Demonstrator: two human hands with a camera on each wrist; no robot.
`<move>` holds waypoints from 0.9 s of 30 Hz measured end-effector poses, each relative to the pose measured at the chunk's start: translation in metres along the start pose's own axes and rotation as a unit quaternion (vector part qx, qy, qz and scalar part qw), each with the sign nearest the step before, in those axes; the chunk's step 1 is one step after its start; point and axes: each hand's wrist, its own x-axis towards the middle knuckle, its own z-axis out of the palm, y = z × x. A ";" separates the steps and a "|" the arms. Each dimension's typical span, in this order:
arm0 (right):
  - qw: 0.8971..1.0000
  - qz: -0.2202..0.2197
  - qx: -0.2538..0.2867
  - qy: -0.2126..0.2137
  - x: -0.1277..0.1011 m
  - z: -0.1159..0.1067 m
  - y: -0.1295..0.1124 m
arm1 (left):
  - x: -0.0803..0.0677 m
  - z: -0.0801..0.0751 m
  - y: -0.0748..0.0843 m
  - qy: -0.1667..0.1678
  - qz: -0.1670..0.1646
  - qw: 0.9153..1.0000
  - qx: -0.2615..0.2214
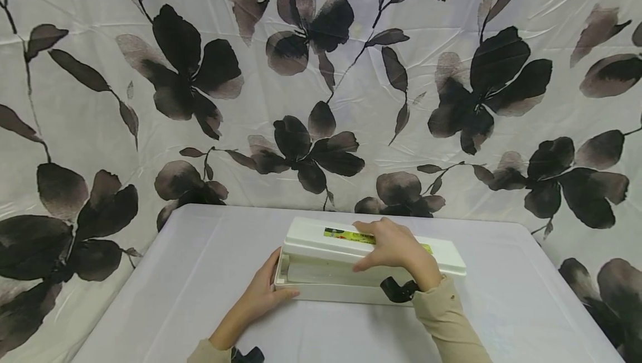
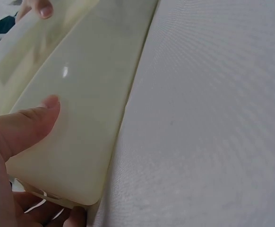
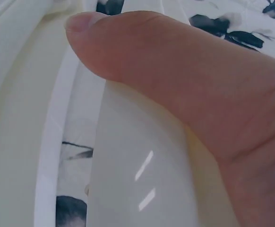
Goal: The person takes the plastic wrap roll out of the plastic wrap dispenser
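Note:
A long white plastic box (image 1: 341, 294) sits on the table with its front toward me. Its lid (image 1: 307, 235), marked with a yellow-green label (image 1: 346, 234), is raised at the front, so part of the pale interior shows. My left hand (image 1: 266, 290) grips the box's left end, the thumb on the front wall and the fingers round the end. Across the lid, my right hand (image 1: 393, 246) holds it with the thumb at the front edge and fingers over the top. The right wrist view shows that thumb (image 3: 142, 47) against the lid's edge.
A white cloth covers the table (image 1: 210, 257), whose far edge runs behind the box. Beyond it hangs a white curtain (image 1: 381, 101) printed with dark flowers. Black wrist camera mounts (image 1: 398, 290) sit at both sleeves.

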 end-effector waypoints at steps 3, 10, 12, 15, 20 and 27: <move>1.000 0.003 -0.005 0.007 -0.002 -0.003 0.004 | 0.000 -0.002 -0.001 -0.002 0.000 1.000 -0.007; 0.999 0.009 -0.021 0.025 -0.010 -0.010 0.012 | 0.001 -0.004 0.001 -0.007 0.000 1.000 -0.022; 0.999 0.007 -0.023 0.029 -0.012 -0.012 0.015 | 0.002 -0.004 0.001 -0.009 -0.006 1.000 -0.027; 0.999 0.007 -0.026 0.036 -0.016 -0.013 0.021 | 0.003 -0.005 0.002 -0.013 -0.012 0.999 -0.032; 0.998 0.015 -0.027 0.052 -0.024 -0.016 0.029 | 0.005 -0.007 0.001 -0.020 -0.018 0.999 -0.035; 0.996 0.031 -0.032 0.074 -0.036 -0.020 0.041 | 0.007 -0.007 0.001 -0.022 -0.022 0.999 -0.038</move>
